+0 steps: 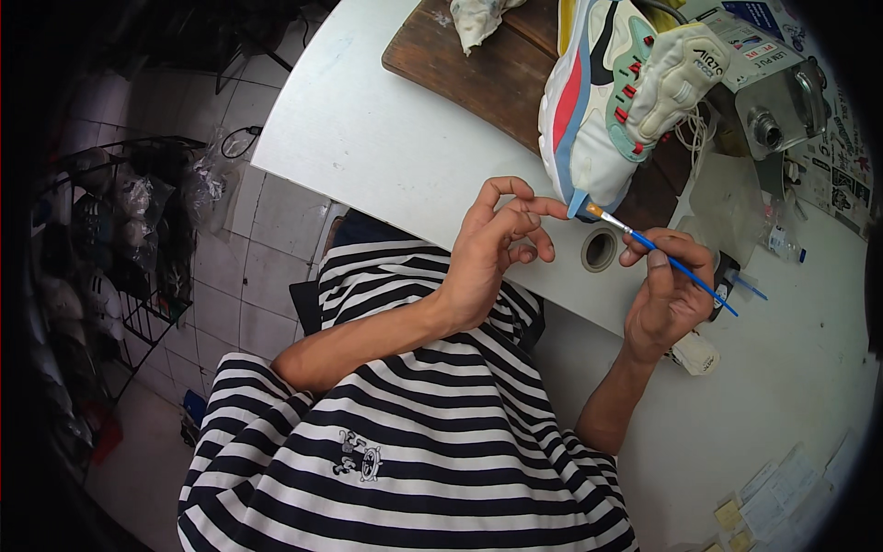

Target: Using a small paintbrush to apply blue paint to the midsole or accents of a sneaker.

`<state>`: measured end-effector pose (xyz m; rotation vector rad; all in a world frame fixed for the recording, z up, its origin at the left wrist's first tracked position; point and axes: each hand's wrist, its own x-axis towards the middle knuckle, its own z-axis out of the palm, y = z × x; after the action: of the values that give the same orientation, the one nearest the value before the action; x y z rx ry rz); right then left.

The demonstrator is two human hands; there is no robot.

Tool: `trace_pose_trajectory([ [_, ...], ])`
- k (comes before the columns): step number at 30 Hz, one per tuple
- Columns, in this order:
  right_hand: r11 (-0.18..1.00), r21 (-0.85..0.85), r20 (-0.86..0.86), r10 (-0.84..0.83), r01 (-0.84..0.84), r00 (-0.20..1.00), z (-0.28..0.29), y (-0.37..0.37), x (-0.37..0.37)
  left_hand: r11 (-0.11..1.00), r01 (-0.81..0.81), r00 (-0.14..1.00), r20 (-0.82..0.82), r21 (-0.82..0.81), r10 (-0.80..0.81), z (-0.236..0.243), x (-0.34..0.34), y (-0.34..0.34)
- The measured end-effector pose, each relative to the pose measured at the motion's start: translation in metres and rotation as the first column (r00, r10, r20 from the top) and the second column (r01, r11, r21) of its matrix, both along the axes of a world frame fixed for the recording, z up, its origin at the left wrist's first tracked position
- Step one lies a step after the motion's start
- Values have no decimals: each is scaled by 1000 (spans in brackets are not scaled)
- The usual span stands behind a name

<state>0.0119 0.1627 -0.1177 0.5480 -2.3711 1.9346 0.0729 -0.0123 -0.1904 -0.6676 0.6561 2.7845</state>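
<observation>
A white sneaker (602, 158) with blue, red and mint-green parts lies toe-first toward me, its laces out of the way and its tongue folded out to the right. At its toe a small blue strip (577, 201) sticks out from the sole. My left hand (506, 235) reaches to this strip with the index fingertip against it; the other fingers are loosely curled and apart. Between the fingers of my right hand (670, 290) is a slim blue paintbrush (681, 267). The brush's tan bristles are right beside the strip, at the toe; whether they touch is hard to tell.
The shoe lies over a dark wooden board (460, 69) on the white table (322, 120). A roll of tape (601, 248) sits between my hands. A metal can (777, 110) and a plastic bottle (782, 241) stand to the right. A crumpled cloth (478, 20) is on the board.
</observation>
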Motion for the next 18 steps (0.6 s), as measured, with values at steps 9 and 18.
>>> trace_pose_trajectory([
  [9, 998, 59, -23, 13, -12, 1000, -2, -4, 1, 1000, 6, 1000, 3, -24, -6, 4, -1, -4],
  [18, 987, 160, -73, 25, -13, 997, -2, -4, 4, 1000, -8, 1000, 0, -25, 8, 7, -3, -6],
])
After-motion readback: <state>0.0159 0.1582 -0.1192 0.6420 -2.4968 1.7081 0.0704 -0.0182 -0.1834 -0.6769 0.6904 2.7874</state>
